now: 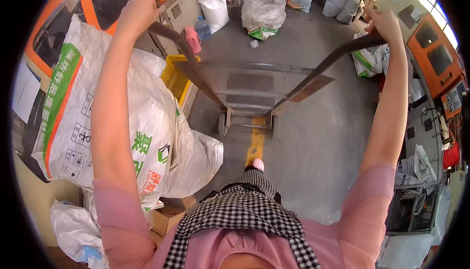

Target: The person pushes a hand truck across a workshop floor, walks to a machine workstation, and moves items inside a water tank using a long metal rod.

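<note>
A dark metal hand truck [253,66] stands in front of me on two small wheels, its two curved handles reaching back to both sides. My left hand [138,14] is closed at the end of the left handle, fingers curled. On the other side, my right hand [383,24] is at the end of the right handle, with fingers bent round; part of the grip is hidden behind the hand and wrist. Between the handles run several crossbars, and a flat plate shows through the frame. No load is visible on the hand truck.
Large white printed sacks [161,151] bulge close on my left, beside a yellow crate [177,80]. Ahead are a white sack [213,9], a pink thermos [193,40] and a plastic-covered bundle [263,12]. Orange machines [431,44] line both sides. A yellow floor stripe [255,144] runs under the wheels.
</note>
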Demonstrator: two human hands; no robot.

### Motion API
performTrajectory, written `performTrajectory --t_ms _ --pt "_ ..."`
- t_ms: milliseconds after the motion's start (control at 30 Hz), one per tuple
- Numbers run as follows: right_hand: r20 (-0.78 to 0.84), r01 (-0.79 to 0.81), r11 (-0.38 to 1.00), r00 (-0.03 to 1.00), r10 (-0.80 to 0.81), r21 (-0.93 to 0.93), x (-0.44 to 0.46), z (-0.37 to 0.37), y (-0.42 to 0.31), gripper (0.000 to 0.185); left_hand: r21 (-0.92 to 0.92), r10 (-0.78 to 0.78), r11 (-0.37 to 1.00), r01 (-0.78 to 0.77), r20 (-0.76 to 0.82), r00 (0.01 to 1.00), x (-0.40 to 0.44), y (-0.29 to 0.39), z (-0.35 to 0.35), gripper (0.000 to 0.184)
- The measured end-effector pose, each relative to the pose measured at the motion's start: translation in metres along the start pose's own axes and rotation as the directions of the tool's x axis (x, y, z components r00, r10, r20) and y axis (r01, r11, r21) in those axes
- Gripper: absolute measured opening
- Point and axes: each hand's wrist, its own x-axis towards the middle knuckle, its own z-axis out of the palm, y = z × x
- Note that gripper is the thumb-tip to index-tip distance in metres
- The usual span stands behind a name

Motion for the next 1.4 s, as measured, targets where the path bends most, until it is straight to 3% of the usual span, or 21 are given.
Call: performTrajectory --t_ms 167,233,333,400,967,1067,1233,1400 --pt "0.031 -0.083 0.989 0.996 0.080 0.121 -0.053 -0.012 -0.042 0.039 0.113 -0.086 0.990 0.084 0.011 0.996 -0.022 -0.003 -0.001 0.024" --pt "0.002 -0.123 0.981 0.992 0.124 0.147 -0.069 -0.016 -0.045 0.038 0.090 -0.181 0.981 0.172 0.101 0.978 -0.036 0.016 -0.019 0.027" --pt "0.029 -0.143 0.973 0.990 0.140 0.182 -0.085 -0.019 -0.032 0.036 0.071 -0.129 0.989 0.127 0.012 0.992 -0.054 0.022 -0.024 0.028" --pt "-0.044 -0.143 0.963 0.987 0.157 0.226 -0.092 -0.021 -0.028 0.035 0.081 -0.083 0.993 0.085 -0.026 0.996 -0.061 0.028 -0.033 0.028" --pt "-0.114 -0.206 0.968 0.968 0.223 0.142 -0.099 -0.024 -0.028 0.037 0.078 -0.079 0.994 0.079 -0.004 0.997 -0.076 0.025 -0.038 0.026" --pt "-0.121 -0.203 0.956 0.965 0.232 0.213 -0.095 -0.020 -0.028 0.037 0.059 -0.087 0.994 0.089 -0.027 0.996 -0.069 0.021 -0.030 0.025" --pt "-0.156 -0.211 0.965 0.960 0.234 0.153 -0.074 -0.003 -0.035 0.034 0.038 -0.117 0.993 0.116 0.012 0.993 -0.041 0.020 -0.011 0.024" --pt "-0.124 -0.170 0.979 0.975 0.183 0.113 -0.030 0.016 -0.025 0.032 0.058 -0.049 0.997 0.048 0.008 0.999 0.005 0.002 0.032 0.021"
